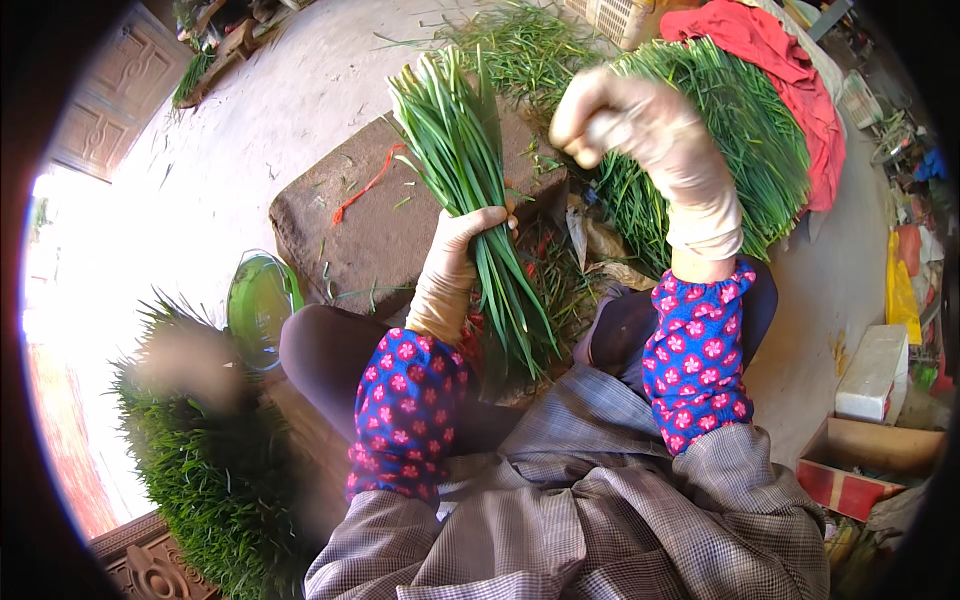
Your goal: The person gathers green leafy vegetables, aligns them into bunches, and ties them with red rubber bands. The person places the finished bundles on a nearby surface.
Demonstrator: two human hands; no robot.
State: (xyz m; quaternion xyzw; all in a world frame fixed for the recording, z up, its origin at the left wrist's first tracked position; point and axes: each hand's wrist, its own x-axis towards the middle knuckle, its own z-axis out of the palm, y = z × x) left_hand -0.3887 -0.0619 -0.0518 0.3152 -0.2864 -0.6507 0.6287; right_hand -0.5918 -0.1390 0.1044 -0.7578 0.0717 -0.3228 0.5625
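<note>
My gloved left hand (pixel 469 240) is closed around a bunch of green Chinese chives (pixel 465 157), its pale ends pointing away from me over a low brown block (pixel 337 225). My gloved right hand (pixel 630 127) is raised and blurred, fingers curled, in front of a large pile of chives (pixel 742 135); whether anything small is between its fingers cannot be told. A red string (pixel 367 185) lies on the block, left of the held bunch. Loose green trimmings (pixel 525 45) lie beyond the block.
A green-rimmed basin (pixel 259 304) stands left of my knee, above another mass of chives (pixel 202 465). Red cloth (pixel 802 97) lies along the right-hand pile. A plastic crate (pixel 607 22) stands at the top. An open cardboard box (pixel 870 457) and a white box (pixel 870 375) are at the right.
</note>
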